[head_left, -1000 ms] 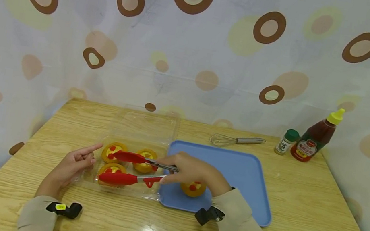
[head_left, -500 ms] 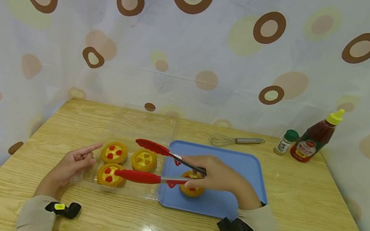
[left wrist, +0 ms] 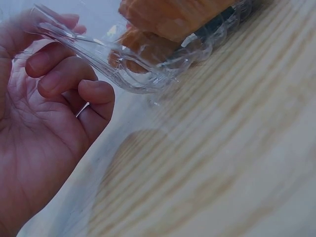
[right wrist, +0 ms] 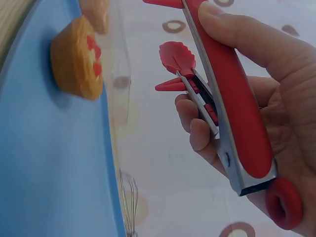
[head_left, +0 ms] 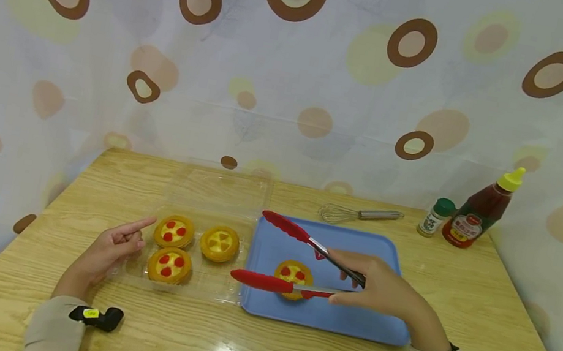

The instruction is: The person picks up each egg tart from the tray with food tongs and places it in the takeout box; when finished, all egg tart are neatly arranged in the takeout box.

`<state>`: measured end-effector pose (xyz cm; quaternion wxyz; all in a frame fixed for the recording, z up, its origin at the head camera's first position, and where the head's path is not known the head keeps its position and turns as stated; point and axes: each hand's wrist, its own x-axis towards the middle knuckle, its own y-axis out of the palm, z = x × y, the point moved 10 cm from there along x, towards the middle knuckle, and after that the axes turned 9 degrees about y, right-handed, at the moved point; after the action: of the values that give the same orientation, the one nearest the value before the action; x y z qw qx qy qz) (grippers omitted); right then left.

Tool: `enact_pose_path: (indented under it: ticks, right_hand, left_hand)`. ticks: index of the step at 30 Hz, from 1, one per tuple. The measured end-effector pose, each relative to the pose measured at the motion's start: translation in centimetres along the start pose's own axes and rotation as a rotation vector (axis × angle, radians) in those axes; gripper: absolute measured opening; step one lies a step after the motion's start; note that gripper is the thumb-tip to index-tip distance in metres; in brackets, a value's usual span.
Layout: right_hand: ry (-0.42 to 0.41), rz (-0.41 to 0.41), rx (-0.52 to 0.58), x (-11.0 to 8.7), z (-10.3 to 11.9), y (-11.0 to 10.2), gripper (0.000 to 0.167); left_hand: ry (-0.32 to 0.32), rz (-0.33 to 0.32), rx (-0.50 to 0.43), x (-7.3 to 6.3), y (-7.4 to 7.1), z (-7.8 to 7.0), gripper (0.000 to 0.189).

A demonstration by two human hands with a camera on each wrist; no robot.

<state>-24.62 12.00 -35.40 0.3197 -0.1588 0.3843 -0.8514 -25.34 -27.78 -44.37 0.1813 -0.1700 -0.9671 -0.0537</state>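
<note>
My left hand (head_left: 100, 254) holds the left rim of an open clear plastic box (head_left: 206, 293), index finger stretched along it and the other fingers curled. Inside the box sit three egg tarts: two with red spots (head_left: 174, 232) at the left and one with yellow wedges (head_left: 219, 244) at the right. My right hand (head_left: 387, 286) grips red-tipped metal tongs (head_left: 263, 282), their arms spread wide with nothing between the tips. They hang over the blue tray (head_left: 370, 249), where another red-spotted egg tart (head_left: 294, 272) lies partly behind the lower tong arm.
Behind the tray lies a wire whisk (head_left: 361, 214). A green-capped shaker (head_left: 435, 217) and a red sauce bottle (head_left: 479, 209) with a yellow nozzle stand at the back right. The box's lid (head_left: 223, 190) is folded back, and a patterned curtain (head_left: 297, 79) hangs behind the table.
My right hand has drawn the tongs rightward from over the box to over the tray, uncovering the tarts in the box. The left hand has stayed at the box's rim.
</note>
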Motion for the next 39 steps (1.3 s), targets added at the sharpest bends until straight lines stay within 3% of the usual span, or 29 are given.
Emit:
enact_pose_path:
  ticks: [5, 8, 18, 28, 39]
  right_hand:
    - [0.062, -0.006, -0.03, -2.2, -1.5, -0.8, 0.075]
    - [0.058, -0.023, -0.044, -3.1, -2.0, -1.2, 0.074]
    - [0.09, -0.015, -0.058, -5.1, -4.0, -1.0, 0.072]
    - [0.029, 0.024, -0.008, -5.4, -4.5, 0.0, 0.061]
    - [0.024, 0.024, 0.01, -5.3, -4.7, 0.0, 0.053]
  left_hand:
    - [0.013, 0.018, -0.019, 0.1, 0.2, -0.2, 0.048]
    - [0.018, 0.017, -0.028, 0.1, 0.2, -0.2, 0.048]
    - [0.03, 0.028, -0.028, 0.0, 0.2, -0.1, 0.049]
    - [0.018, 0.023, -0.028, 0.1, 0.1, -0.1, 0.049]
    - [0.007, 0.003, 0.017, 0.0, -0.1, 0.1, 0.048]
